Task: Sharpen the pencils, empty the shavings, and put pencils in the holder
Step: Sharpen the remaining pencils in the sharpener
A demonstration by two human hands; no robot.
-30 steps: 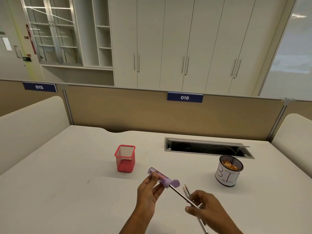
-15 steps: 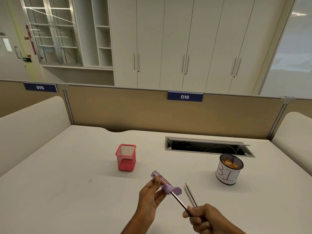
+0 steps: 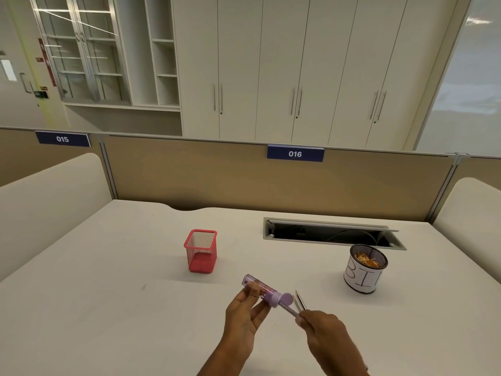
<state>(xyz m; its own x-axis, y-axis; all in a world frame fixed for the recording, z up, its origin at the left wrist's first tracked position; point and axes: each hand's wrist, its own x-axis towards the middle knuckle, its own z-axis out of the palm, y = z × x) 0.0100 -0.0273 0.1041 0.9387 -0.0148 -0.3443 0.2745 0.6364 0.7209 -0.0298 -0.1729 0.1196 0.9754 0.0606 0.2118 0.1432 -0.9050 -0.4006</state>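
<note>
Left grip (image 3: 245, 314) grasps sharpener (image 3: 261, 289); right grip (image 3: 322, 328) pinches pencil (image 3: 288, 310), hiding 2 spare pencils' (image 3: 300, 302) near ends. Red holder (image 3: 201, 251) and bin (image 3: 364, 270) stand behind.

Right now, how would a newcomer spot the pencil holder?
On the white desk, left of the open cable hatch, stands the pencil holder. It is square red mesh, unlike the round white-labelled cup holding shavings.
</note>
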